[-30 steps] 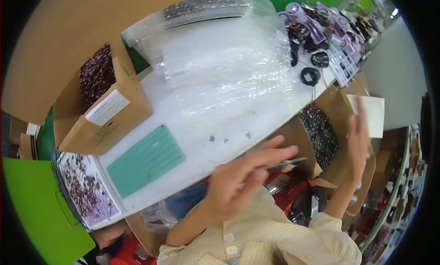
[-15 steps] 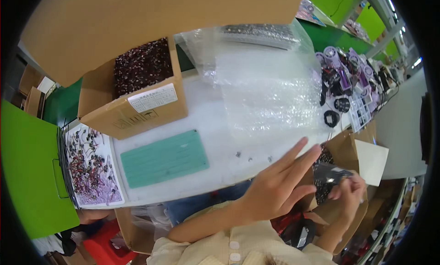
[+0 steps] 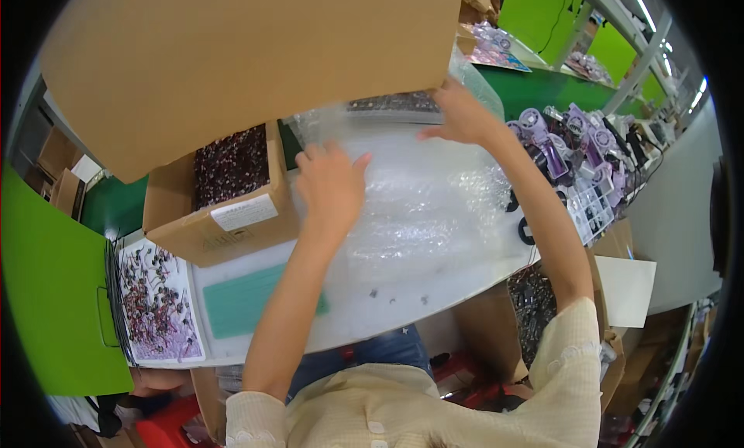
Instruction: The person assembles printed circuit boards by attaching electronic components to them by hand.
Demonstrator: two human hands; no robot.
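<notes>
Over the middle of the table, my left hand [image 3: 332,183] reaches forward beside the open cardboard box, its thumb apart from the slightly blurred fingers. My right hand [image 3: 466,116] is farther off at the right, its thumb stretched out and its fingertips by the corner of a big cardboard flap [image 3: 256,53]; whether they touch it I cannot tell. Clear bubble wrap [image 3: 418,208] spreads beneath and between both hands. Beyond it, a bubble-wrapped batch of dark parts [image 3: 395,101] lies partly under the flap. Many small dark pieces fill the cardboard box [image 3: 232,235].
A green mat [image 3: 240,301] lies left, beside a white tray [image 3: 198,324] of small wired parts. Purple devices [image 3: 554,149] and a compartment box [image 3: 593,211] crowd the right side. Below the table's right edge, another carton [image 3: 488,324] holds dark packets. Small bits [image 3: 393,300] lie near the front edge.
My right hand has left the carton at the right, where it held a dark packet, and reached to the far side. My left hand has moved left and forward. The view has shifted.
</notes>
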